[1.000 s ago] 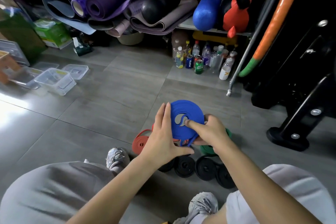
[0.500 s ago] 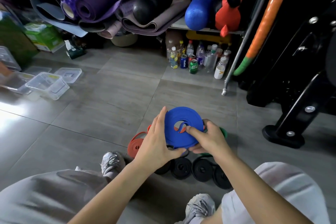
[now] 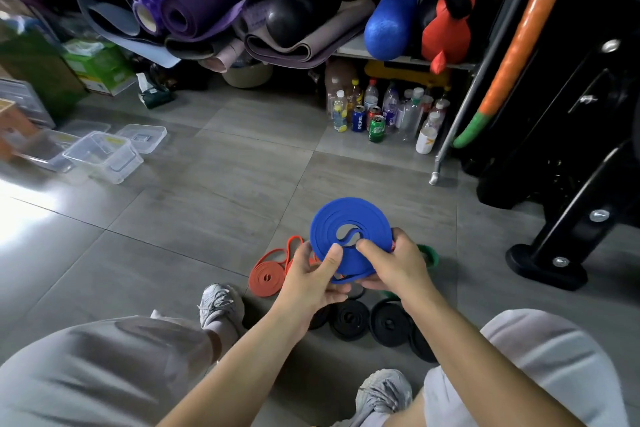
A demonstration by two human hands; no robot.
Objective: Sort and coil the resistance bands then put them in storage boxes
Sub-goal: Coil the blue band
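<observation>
Left hand (image 3: 311,274) pinches the blue band (image 3: 349,236) coil's lower edge; right hand (image 3: 391,263) grips its opposite side, likely preventing unwinding. Coil is held above floor (image 3: 207,211). Clear storage boxes (image 3: 104,156) stand well apart, left.

My left hand (image 3: 311,274) and my right hand (image 3: 394,265) hold the blue band (image 3: 325,229), and most of my fingers are behind the coil, where I cannot see them. The green band (image 3: 429,255) shows only as a small arc past my right hand. My left hand hides a part of the orange band (image 3: 268,274). My forearms lie over the black bands (image 3: 349,319), so I cannot count them. Most labels on the bottles (image 3: 391,107) are too small to read.
</observation>
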